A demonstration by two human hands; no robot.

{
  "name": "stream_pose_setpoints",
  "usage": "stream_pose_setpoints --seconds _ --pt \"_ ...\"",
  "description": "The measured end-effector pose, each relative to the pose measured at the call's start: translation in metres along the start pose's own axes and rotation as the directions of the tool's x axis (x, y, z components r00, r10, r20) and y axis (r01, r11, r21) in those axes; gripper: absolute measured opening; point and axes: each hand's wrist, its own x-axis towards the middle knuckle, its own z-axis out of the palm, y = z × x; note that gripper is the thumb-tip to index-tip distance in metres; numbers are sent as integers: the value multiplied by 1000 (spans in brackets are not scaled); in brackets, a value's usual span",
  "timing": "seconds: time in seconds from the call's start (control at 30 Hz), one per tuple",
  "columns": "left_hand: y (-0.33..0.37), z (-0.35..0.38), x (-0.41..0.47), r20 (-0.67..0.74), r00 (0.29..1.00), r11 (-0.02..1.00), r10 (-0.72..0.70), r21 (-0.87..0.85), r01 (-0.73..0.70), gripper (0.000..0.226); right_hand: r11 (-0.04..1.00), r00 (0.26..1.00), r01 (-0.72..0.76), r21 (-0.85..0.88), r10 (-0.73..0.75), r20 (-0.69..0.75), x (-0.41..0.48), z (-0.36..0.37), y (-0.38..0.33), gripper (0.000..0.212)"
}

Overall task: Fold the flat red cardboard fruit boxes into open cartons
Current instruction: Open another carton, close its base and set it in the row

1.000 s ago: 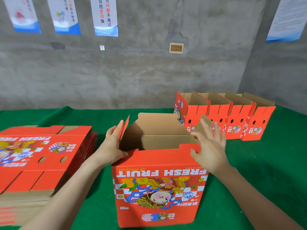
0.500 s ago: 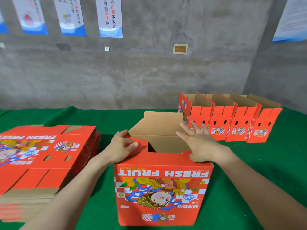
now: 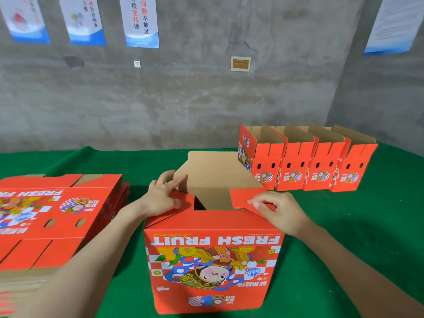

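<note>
A: What changed?
B: The side flaps, upright a second ago, now fold inward: left hand (image 3: 164, 196) presses left flap (image 3: 183, 203) flat-fingered; right hand (image 3: 275, 210) pinches right flap (image 3: 243, 198) (carton (image 3: 213, 260) mid-bench (image 3: 344, 226), near edge). Base closure likely next.

Green cloth (image 3: 344, 226) covered table, running back to wall. Rough grey concrete wall (image 3: 183, 99) behind, mottled, dark stain (image 3: 73, 61) at left. Three blue-edged posters hung along top: blurred one (image 3: 25, 19) far left, second poster (image 3: 85, 19) beside it, third poster (image 3: 141, 21) with black and red Chinese characters. Small white square (image 3: 137, 64) below third. Framed brownish plaque (image 3: 240, 64) further right. Pale sheet (image 3: 390, 24), blue lower edge, on right-hand wall.
</note>
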Motion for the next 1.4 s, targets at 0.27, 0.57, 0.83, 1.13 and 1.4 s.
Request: stream_pose_setpoints --seconds 0.27,0.57,0.83,1.13,1.4 --pt "-9 -2 -10 -205 956 948 210 -197 -250 67 999 995 43 25 -41 -87 1 7 -1 13" --pt "-3 -2 -15 -304 950 948 77 -272 -164 35 994 983 107 -14 -108 -150 -1 6 -6 17" --pt "4 -3 -12 -95 994 994 56 -85 -64 49 986 977 -119 -113 136 163 31 -5 -7 33" --pt "16 -4 -3 3 996 983 -86 161 85 83 865 870 -180 -468 362 335 61 9 -23 56" --pt "17 4 -1 -46 992 965 -119 230 127 75 837 901 -194 -511 358 245 49 18 -23 65"
